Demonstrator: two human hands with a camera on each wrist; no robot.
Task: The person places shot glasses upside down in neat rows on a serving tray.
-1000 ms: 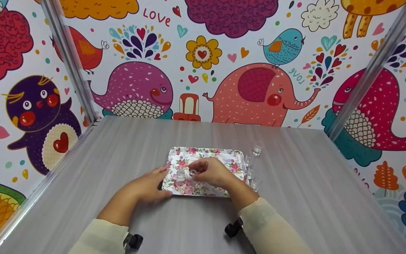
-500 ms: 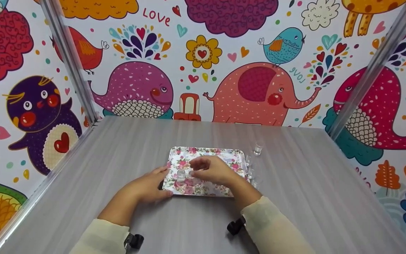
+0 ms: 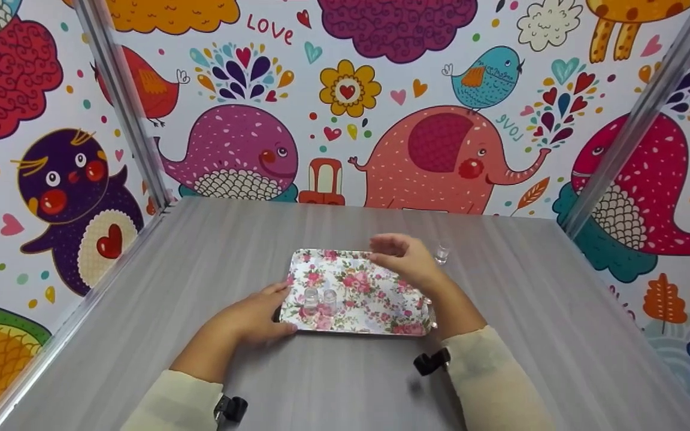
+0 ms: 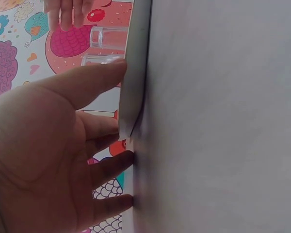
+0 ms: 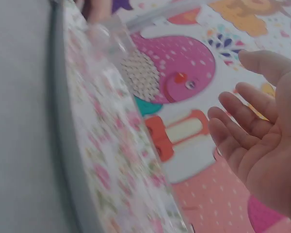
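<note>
A floral tray (image 3: 375,308) lies on the grey table, with two small clear glasses (image 3: 320,299) side by side on its left part. My left hand (image 3: 258,316) rests at the tray's left edge. Its thumb touches the tray's rim while the lower fingertips meet the table in the left wrist view. Raised over the back right of the tray, my right hand (image 3: 408,260) holds nothing, its fingers apart and loosely bent in the right wrist view. Beyond it another clear glass (image 3: 442,255) stands on the table.
More clear glass (image 3: 430,303) shows along the tray's right edge, mostly hidden behind the right forearm. Walls printed with cartoon animals (image 3: 429,149) close off the table's back and sides, with metal posts (image 3: 126,108) at the corners.
My right hand has let go of the second glass beside the first on the tray, then moved back and to the right. The left hand stays at the tray's edge.
</note>
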